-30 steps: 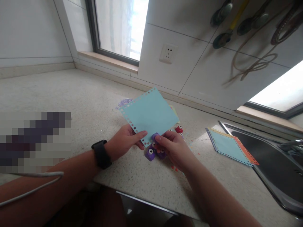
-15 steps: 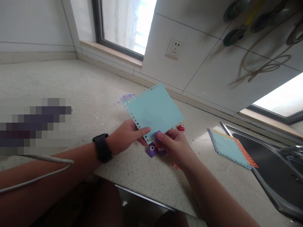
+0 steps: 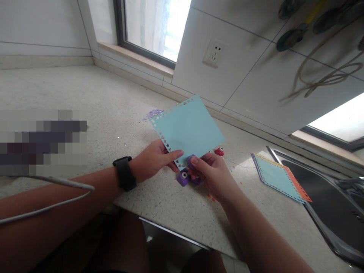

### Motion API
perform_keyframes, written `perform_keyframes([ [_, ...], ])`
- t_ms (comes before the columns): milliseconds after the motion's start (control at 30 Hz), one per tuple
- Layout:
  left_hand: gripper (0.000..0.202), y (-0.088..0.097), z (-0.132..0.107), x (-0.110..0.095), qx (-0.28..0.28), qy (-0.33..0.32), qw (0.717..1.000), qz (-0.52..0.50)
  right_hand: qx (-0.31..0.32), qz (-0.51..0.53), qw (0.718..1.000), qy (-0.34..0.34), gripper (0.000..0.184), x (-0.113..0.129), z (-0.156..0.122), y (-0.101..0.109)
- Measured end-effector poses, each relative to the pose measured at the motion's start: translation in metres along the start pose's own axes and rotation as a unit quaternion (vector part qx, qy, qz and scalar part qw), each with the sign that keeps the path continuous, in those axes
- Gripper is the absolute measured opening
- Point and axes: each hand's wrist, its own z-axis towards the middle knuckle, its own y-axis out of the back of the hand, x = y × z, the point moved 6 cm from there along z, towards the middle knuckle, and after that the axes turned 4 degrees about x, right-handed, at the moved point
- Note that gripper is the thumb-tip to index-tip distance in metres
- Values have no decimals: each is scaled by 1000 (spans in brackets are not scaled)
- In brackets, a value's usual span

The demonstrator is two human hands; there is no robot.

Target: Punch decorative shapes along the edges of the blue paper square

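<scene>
A light blue sheet of paper (image 3: 190,127) is held tilted above the counter, with small shapes punched along its left and upper edges. My left hand (image 3: 157,159) pinches its lower left edge, thumb on top. In my right hand (image 3: 214,172) is a purple craft punch (image 3: 191,161), set at the sheet's bottom edge with my thumb pressed on it. Another purple punch (image 3: 184,177) with a star on its face rests just below the sheet's corner. Beyond my right fingers stands a red punch (image 3: 219,151). Parts of other punches are hidden behind my right hand.
Purple paper bits (image 3: 153,113) lie in a heap behind the sheet, and orange bits (image 3: 211,197) near my right wrist. A stack of punched coloured sheets (image 3: 278,177) lies at the rim of the sink (image 3: 335,197). A white cable (image 3: 65,184) crosses over my left forearm.
The view has shifted slightly, so everything sits a little differently in the picture. Both hands keep their hold on the sheet and the punch.
</scene>
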Motion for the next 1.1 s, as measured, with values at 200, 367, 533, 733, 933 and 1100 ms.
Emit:
perform_keyframes([
  [200, 18, -1, 0, 1, 6, 0, 1000, 1, 7, 6, 1000, 2, 30, 2, 0, -1],
  [367, 16, 0, 0, 2, 15, 8, 1000, 4, 12, 1, 1000, 5, 30, 2, 0, -1],
  [533, 15, 0, -1, 3, 20, 20, 1000, 2, 13, 2, 1000, 3, 30, 2, 0, -2],
  [733, 12, -1, -1, 2, 21, 16, 1000, 0, 6, 6, 1000, 5, 30, 2, 0, -2],
  [933, 10, -1, -1, 1, 22, 14, 1000, 1, -6, -1, 1000, -1, 33, 3, -1, -1],
  [1100, 11, -1, -1, 1, 20, 14, 1000, 4, -4, -7, 1000, 2, 34, 3, -1, -1],
])
